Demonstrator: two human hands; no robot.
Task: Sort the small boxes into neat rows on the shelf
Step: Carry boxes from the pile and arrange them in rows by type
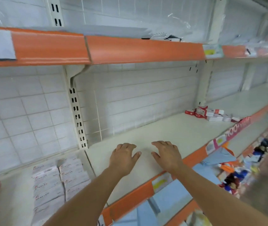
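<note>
Boxes of staples [60,181] lie flat in two neat rows on the shelf [170,128], far to the left of the hands. Left hand [123,158] rests palm down on the bare shelf, fingers loose and a bit apart, holding nothing. Right hand [166,154] rests just beside it the same way, fingers spread and holding nothing. Red and white small boxes [210,114] sit in a messy pile far off to the right, near the back wall.
</note>
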